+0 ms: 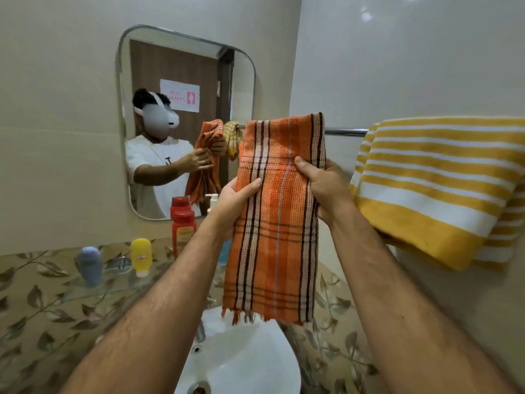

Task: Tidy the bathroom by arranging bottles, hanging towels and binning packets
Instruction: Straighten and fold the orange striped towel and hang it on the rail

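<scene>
An orange plaid towel (277, 223) hangs folded lengthwise in front of me, its top edge level with the chrome towel rail (345, 131). My left hand (231, 200) grips its left edge with the thumb on the front. My right hand (324, 186) grips the right edge a little higher. A yellow and white striped towel (443, 189) is draped over the rail to the right. On the glass shelf (108, 288) stand a red bottle (183, 226), a yellow bottle (141, 255) and a grey-blue bottle (90, 265).
A white basin (244, 362) with a tap (200, 331) lies below the towel. A mirror (159, 81) on the left wall reflects a person and a door. A pump bottle (211, 201) and something blue stand behind my left wrist.
</scene>
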{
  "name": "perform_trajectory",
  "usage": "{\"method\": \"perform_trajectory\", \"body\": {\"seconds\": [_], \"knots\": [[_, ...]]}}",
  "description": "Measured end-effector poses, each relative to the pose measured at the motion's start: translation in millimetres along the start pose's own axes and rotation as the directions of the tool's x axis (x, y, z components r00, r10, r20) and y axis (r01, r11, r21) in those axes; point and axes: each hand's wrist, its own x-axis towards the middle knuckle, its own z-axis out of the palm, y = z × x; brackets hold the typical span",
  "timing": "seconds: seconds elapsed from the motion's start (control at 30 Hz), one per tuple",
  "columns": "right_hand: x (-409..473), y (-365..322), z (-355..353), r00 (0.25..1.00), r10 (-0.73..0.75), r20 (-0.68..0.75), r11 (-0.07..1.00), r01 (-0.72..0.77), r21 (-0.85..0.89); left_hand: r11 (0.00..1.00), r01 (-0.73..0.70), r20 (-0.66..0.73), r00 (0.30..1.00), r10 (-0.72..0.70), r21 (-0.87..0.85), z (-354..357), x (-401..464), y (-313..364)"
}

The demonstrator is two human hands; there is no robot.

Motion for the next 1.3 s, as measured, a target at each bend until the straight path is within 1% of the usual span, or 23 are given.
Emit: {"method": "perform_trajectory", "body": {"seconds": [0.1,0.2,0.3,0.37,0.4,0.47,0.53,0.63,0.7,0.73,0.77,0.83,0.87,0.9,1.0,1.1,1.17,1.23,1.3], "knots": [[16.8,-13.5,-6.5,0.994,-0.048,-0.101,0.998,0.044,-0.047,0.993,-0.098,0.002,0.995,0.098,-0.067,15.1,37.9,4.2],[28.5,-25.9,-10.5,0.983,-0.121,-0.141,0.983,0.099,-0.153,0.974,-0.183,0.029,0.982,0.188,-0.13,31.4,67.7,12.1],[35.7,-31.5,-11.0,0.97,-0.141,-0.199,0.95,0.077,-0.302,0.954,-0.201,0.044,0.975,0.216,-0.222,42.3,95.4,15.7],[43.9,-34.7,-10.5,0.942,-0.215,-0.256,0.925,0.112,-0.364,0.942,-0.19,0.052,0.976,0.212,-0.276,45.1,112.9,20.2],[48.7,-38.2,-8.5,0.924,-0.277,-0.264,0.895,0.148,-0.42,0.94,-0.184,0.062,0.976,0.21,-0.288,45.2,121.9,22.1],[60.2,-48.4,-2.5,0.881,-0.396,-0.258,0.803,0.196,-0.562,0.94,-0.173,0.088,0.974,0.207,-0.294,46.5,138.4,27.3],[75.3,-60.0,4.3,0.829,-0.496,-0.26,0.701,0.206,-0.682,0.942,-0.174,0.118,0.97,0.215,-0.288,47.6,156.7,35.1],[97.8,-74.1,9.3,0.743,-0.619,-0.255,0.561,0.191,-0.805,0.948,-0.217,0.177,0.949,0.26,-0.232,52.4,184.5,48.5],[110.0,-80.8,10.5,0.695,-0.674,-0.249,0.473,0.148,-0.868,0.956,-0.226,0.233,0.935,0.267,-0.188,56.9,202.5,57.7],[115.7,-84.0,9.8,0.679,-0.69,-0.252,0.449,0.127,-0.885,0.961,-0.23,0.252,0.931,0.263,-0.155,60.3,212.0,61.0],[120.9,-87.1,9.1,0.672,-0.692,-0.264,0.444,0.108,-0.889,0.966,-0.234,0.259,0.931,0.256,-0.113,64.3,220.9,63.8],[130.0,-93.0,7.0,0.675,-0.671,-0.306,0.471,0.07,-0.879,0.968,-0.249,0.256,0.935,0.245,-0.017,72.3,236.3,66.3],[134.2,-95.6,5.5,0.674,-0.666,-0.321,0.468,0.043,-0.883,0.966,-0.26,0.251,0.936,0.247,0.02,76.4,242.4,66.8],[138.3,-98.1,3.2,0.663,-0.674,-0.326,0.438,0.004,-0.899,0.959,-0.28,0.247,0.934,0.259,0.054,81.1,247.7,66.9],[144.1,-100.8,-5.5,0.618,-0.727,-0.299,0.293,-0.114,-0.949,0.922,-0.358,0.251,0.916,0.314,0.15,93.5,258.4,65.2],[144.6,-97.4,-11.1,0.62,-0.736,-0.27,0.131,-0.26,-0.957,0.897,-0.379,0.288,0.906,0.31,0.226,99.4,268.9,60.2],[143.1,-96.0,-13.8,0.624,-0.738,-0.256,0.037,-0.34,-0.94,0.892,-0.366,0.319,0.906,0.278,0.263,99.2,273.8,55.9],[142.2,-95.0,-13.5,0.608,-0.756,-0.24,-0.064,-0.434,-0.898,0.885,-0.364,0.347,0.902,0.257,0.291,98.3,276.9,53.2],[141.3,-93.6,-10.7,0.593,-0.763,-0.258,-0.113,-0.516,-0.849,0.855,-0.387,0.37,0.893,0.255,0.346,98.6,279.0,53.5]]}}
